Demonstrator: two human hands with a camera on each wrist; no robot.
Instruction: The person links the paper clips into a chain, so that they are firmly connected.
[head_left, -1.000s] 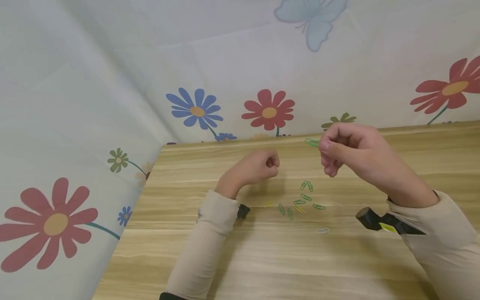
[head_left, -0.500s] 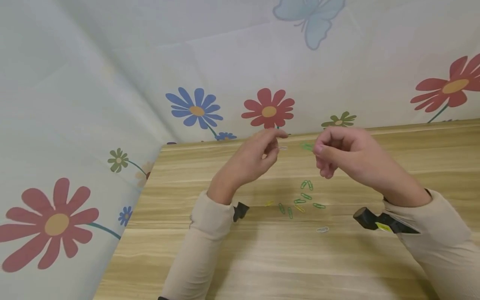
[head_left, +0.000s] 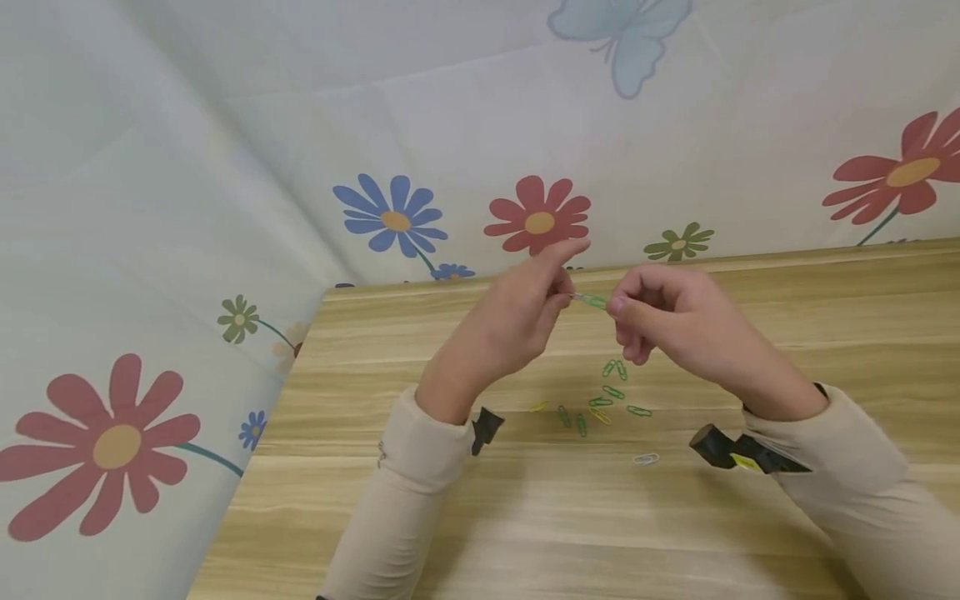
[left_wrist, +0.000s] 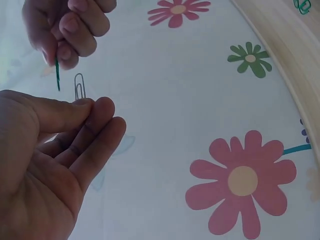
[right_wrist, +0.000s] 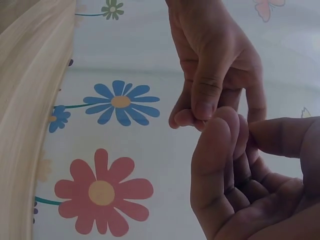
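Note:
In the head view my left hand [head_left: 498,329] and my right hand [head_left: 686,329] are raised over the far part of the table, fingertips facing each other. Between thumb and fingers the left hand pinches a whitish paper clip [left_wrist: 78,86], its looped end sticking up in the left wrist view. My right hand pinches a green paper clip [head_left: 595,301], seen edge-on in the left wrist view. In the head view the two clips overlap end to end; the left wrist view has a small gap between them. The fingers hide both clips almost wholly in the right wrist view.
On the wooden table [head_left: 360,467] below the hands lie several green paper clips [head_left: 612,392], two yellow paper clips [head_left: 599,415] and a white paper clip [head_left: 646,459]. A flower-printed cloth [head_left: 450,100] hangs behind the table's far edge and along its left side.
My left hand has risen, its white clip coming into view and its index finger lifting. My right hand has moved left with the green clip, bringing the two clips together in the head view.

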